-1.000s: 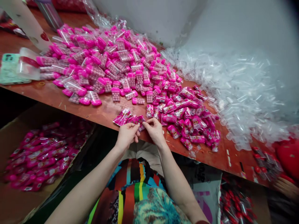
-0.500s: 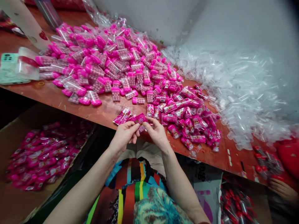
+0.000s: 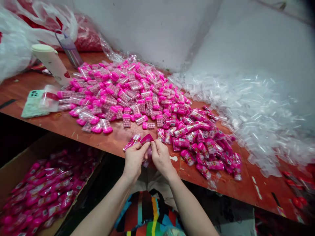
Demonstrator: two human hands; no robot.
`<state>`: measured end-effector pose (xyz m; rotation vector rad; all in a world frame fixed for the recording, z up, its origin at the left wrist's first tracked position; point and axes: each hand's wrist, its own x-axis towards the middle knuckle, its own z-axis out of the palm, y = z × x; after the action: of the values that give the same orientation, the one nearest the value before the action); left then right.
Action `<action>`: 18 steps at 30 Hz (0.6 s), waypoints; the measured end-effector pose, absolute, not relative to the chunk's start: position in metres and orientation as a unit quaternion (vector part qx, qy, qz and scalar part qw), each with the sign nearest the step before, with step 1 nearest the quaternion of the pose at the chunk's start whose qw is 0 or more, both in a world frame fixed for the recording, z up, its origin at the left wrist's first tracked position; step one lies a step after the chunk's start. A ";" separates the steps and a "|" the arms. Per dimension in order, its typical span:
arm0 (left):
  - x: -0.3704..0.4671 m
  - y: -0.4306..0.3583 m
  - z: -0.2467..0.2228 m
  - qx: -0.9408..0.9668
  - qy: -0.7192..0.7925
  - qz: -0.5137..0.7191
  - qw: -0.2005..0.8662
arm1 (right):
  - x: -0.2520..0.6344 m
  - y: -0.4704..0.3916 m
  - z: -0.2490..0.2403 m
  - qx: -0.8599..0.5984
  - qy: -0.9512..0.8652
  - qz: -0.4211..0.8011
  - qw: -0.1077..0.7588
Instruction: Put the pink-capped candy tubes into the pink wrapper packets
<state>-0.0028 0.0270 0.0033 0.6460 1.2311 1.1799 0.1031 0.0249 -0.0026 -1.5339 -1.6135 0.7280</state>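
Note:
Between my two hands, at the table's front edge, is a small pink printed plastic wrapper [image 3: 147, 139]. My left hand [image 3: 135, 159] pinches its left side with thumb and finger. The fingers of my right hand [image 3: 161, 156] are closed on its right side, close against the left thumb. Just left of it, more flat pink wrappers [image 3: 132, 141] lie on the table. Beyond my hands spreads a big heap of clear candy bottles with pink caps [image 3: 128, 95], filled with pale pink beads. To the right lies a pile of bottles in pink wrappers [image 3: 204, 139].
Clear empty plastic tubes [image 3: 246, 111] are heaped along the wall at the right. A cardboard box [image 3: 86, 170] of pink-wrapped pieces stands below the table at left. A phone [image 3: 34, 104], a white tumbler [image 3: 50, 62] and a steel bottle [image 3: 71, 50] stand or lie at the left.
My hands have drawn closer together on the wrapper, the right fingers now curled in. The camera has tilted up, so the table sits lower in view and more shows behind.

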 end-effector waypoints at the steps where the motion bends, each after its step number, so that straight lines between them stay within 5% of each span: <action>1: -0.004 0.030 0.004 0.271 0.533 0.510 0.619 | 0.102 0.028 -0.003 -0.606 -0.651 0.262 0.376; 11: -0.030 0.052 0.016 0.246 0.493 0.436 0.712 | 0.100 0.062 -0.008 -0.576 -0.751 0.136 0.291; 18: -0.044 0.064 0.024 0.229 0.527 0.501 0.648 | 0.120 0.108 -0.003 -0.623 -0.723 0.134 0.267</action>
<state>-0.0437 0.0635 0.0239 0.5214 1.1979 1.1383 0.1196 0.1084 -0.0034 -1.6813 -1.9511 0.3617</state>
